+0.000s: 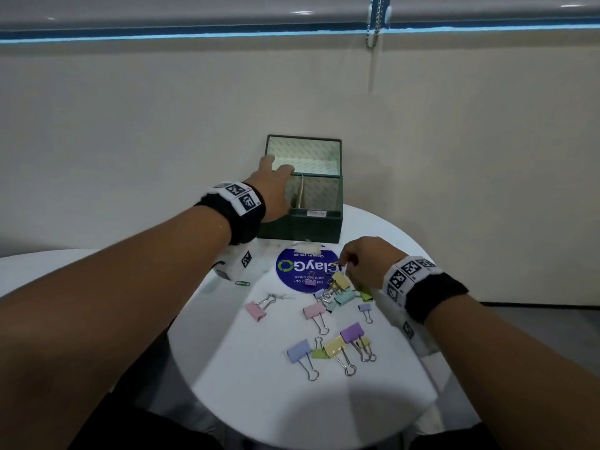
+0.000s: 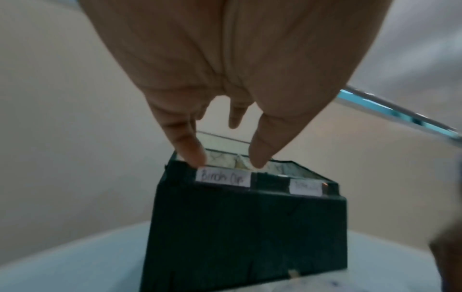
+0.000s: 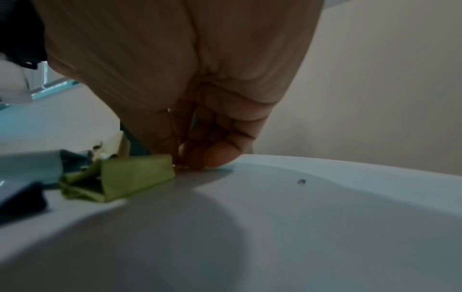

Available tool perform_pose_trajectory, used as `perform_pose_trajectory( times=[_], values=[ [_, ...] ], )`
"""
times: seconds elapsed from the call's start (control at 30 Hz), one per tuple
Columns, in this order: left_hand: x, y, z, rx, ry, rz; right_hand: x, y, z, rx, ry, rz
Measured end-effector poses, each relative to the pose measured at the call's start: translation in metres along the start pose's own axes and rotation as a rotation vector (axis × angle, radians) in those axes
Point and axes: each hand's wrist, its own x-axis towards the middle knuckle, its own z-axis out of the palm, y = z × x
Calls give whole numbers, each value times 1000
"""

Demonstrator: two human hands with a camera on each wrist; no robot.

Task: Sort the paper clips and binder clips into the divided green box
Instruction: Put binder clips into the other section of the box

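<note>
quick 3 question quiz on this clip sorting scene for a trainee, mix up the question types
1. True or false: the lid of the green box is shut.
2. Multiple choice: where is the left hand? A) flat on the table B) over the box's left compartment C) holding a pink binder clip
3. Fill in: the right hand reaches into the pile of binder clips beside a ____ binder clip, as the right wrist view shows.

Key
1. False: the lid stands open at the back.
2. B: its fingers hang apart over the rim, holding nothing visible.
3. Green.
</note>
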Motion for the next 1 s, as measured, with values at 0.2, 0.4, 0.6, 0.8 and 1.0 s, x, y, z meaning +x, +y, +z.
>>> perform_pose_trajectory(
  times=[0.2,0.4,0.6,0.8,1.0],
  values=[
    [-53,41,21,137,-269,498,-2,-3,-4,16,120,-64],
    [-67,60,46,255,-339,672,6,1,1,-33,132,-61],
    [-72,54,58,126,-326,554,4,-2,2,-48,-10,-82],
    [-70,25,48,-92,-259,371,5,-6,3,-11,-24,-26],
    [-66,-7,30,-336,-297,221,3,-10,2,-21,-15,-20]
  ],
)
